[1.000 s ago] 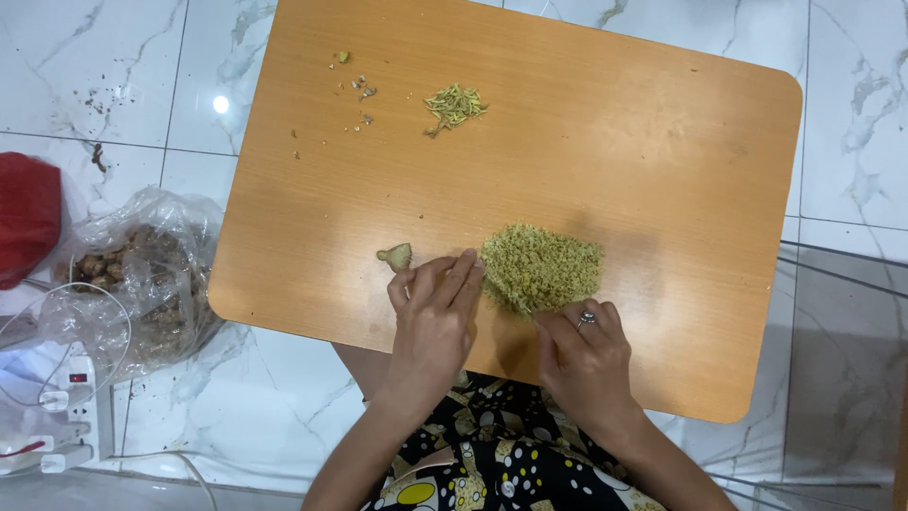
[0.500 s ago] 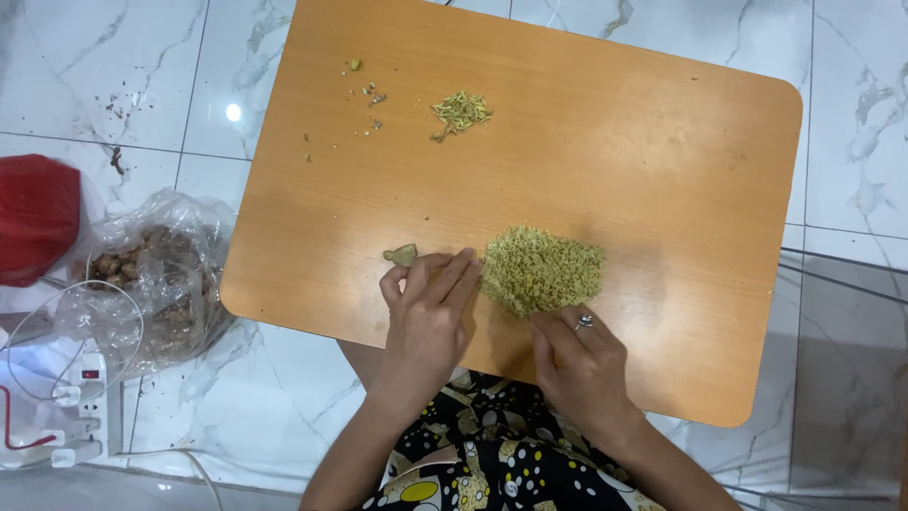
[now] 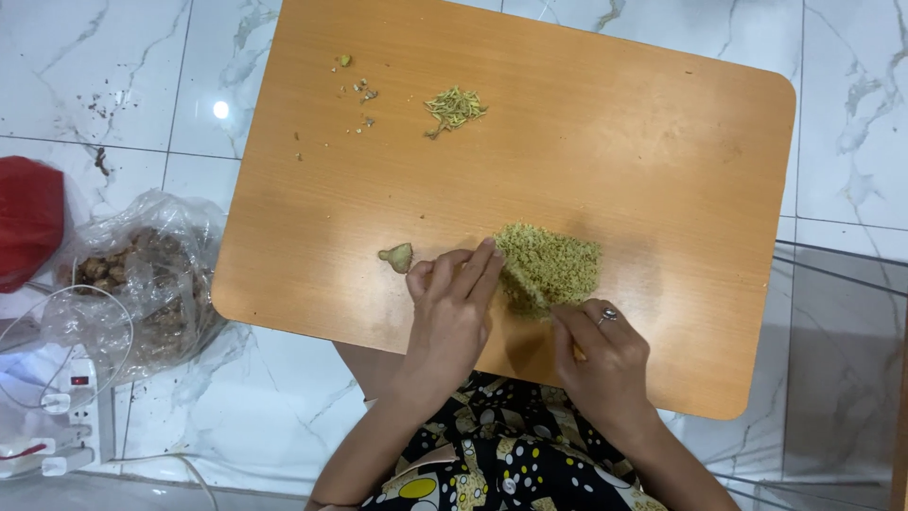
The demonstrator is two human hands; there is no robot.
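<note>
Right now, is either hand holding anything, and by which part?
Left hand lies flat against the green pile, gripping nothing. Right hand is curled at the pile's near edge; whether it holds anything cannot be told.

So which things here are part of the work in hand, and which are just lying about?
In hand: left hand, right hand, minced greenish heap, small root piece, wooden board.

Lying about: small shred pile, clear bag of roots, red bag, power strip.

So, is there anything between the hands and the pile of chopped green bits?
Nothing visible: the left hand already touches the pile of chopped green bits, and the right hand rests at its near edge.
</note>
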